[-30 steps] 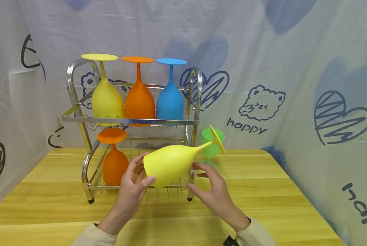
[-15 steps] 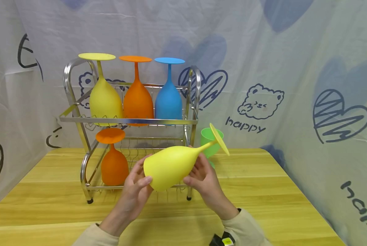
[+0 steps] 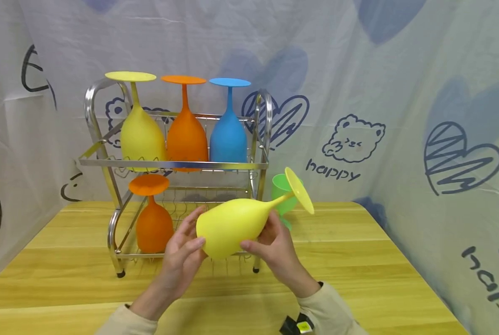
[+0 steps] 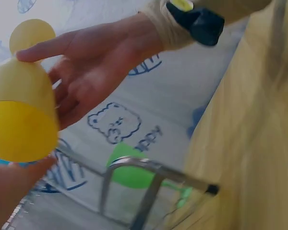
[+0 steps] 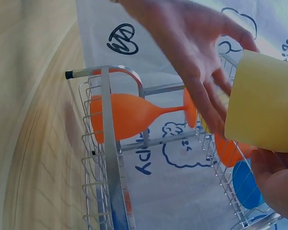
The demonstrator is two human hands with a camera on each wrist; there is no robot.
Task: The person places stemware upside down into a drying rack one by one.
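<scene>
Both hands hold a yellow plastic goblet (image 3: 230,227) in front of the rack, tipped on its side with its foot up to the right. My left hand (image 3: 181,256) grips the rim end, thumb on the near side and fingers behind. The right hand (image 3: 276,253) holds the bowl near the stem, its thumb on the front and its other fingers partly hidden behind. In the left wrist view the goblet's mouth (image 4: 21,132) faces the camera. The right wrist view shows the bowl (image 5: 261,103) between both hands.
A two-tier metal rack (image 3: 216,165) stands behind. Upside down on top are a yellow goblet (image 3: 142,137), an orange goblet (image 3: 186,139) and a blue goblet (image 3: 229,139). Another orange goblet (image 3: 154,228) is below. A green goblet (image 3: 280,186) stands upright on the wooden table (image 3: 358,260).
My right hand has moved left and up, from beside the yellow goblet to holding its bowl. The goblet's foot has shifted slightly right; the left hand still grips the rim end.
</scene>
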